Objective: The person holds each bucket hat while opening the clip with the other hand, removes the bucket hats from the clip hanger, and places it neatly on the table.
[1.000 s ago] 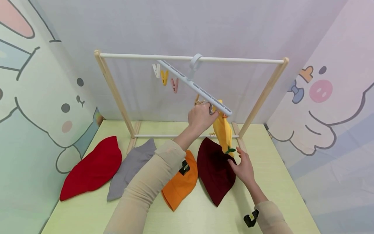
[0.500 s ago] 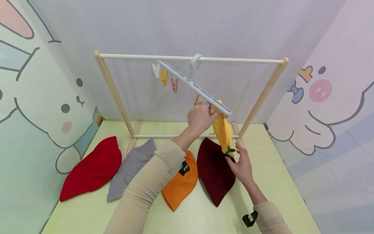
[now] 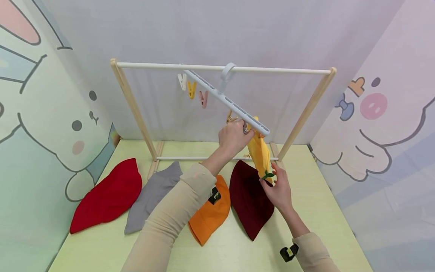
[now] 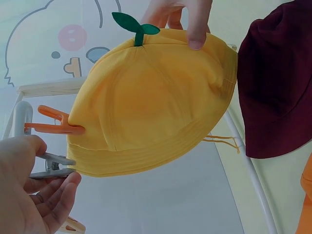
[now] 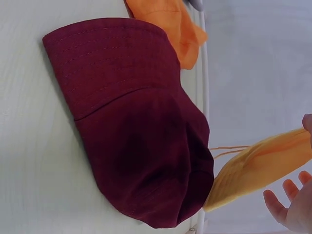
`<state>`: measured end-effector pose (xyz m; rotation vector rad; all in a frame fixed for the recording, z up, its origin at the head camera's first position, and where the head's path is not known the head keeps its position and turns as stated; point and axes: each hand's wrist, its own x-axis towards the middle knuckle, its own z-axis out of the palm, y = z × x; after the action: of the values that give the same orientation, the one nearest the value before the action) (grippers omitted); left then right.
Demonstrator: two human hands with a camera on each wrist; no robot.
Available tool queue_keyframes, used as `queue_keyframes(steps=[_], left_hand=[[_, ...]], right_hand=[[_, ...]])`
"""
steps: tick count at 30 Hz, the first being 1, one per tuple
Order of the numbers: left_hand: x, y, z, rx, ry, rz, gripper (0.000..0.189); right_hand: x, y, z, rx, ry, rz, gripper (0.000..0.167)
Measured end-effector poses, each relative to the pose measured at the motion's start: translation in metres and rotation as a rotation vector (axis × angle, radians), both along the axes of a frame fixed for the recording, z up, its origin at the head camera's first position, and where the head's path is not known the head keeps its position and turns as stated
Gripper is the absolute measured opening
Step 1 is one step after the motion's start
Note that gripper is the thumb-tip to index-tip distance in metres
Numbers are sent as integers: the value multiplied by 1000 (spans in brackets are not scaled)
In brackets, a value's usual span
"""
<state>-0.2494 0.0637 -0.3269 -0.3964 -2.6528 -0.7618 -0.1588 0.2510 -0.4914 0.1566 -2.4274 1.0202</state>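
Observation:
My left hand (image 3: 235, 135) pinches a grey clothespin (image 4: 51, 165) at the brim of a yellow bucket hat (image 4: 156, 107), below one end of the pale hanger (image 3: 238, 108). Beside it, an orange clothespin (image 4: 57, 127) is clipped on the same hat. The hat hangs sideways, its green sprout (image 3: 267, 175) at the low end in the head view. Around the crown my right hand (image 3: 279, 189) is loosely spread, the thumb overlapping the cloth in the left wrist view, while the other fingers (image 5: 276, 207) stand off from it in the right wrist view.
The hanger hooks over the white bar (image 3: 282, 70) of a wooden-sided rack. White, yellow (image 3: 191, 90) and pink clothespins hang along its far half. On the table lie red (image 3: 108, 196), grey (image 3: 153, 198), orange (image 3: 212, 211) and maroon (image 3: 249, 200) bucket hats.
My right hand has moved up and left to the crown of the yellow hat. The left hand, clothespin and hanger stay where they were.

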Motion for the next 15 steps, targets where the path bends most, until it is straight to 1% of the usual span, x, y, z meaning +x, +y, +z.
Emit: queue_keyframes(steps=[4,15], left_hand=[[0,0,0,4,2,0,31],[0,0,0,1,4,-3,30]], right_hand=[[-1,-2,3,19,28,-4,73],[-5,-5,7,14,73,-18,68]])
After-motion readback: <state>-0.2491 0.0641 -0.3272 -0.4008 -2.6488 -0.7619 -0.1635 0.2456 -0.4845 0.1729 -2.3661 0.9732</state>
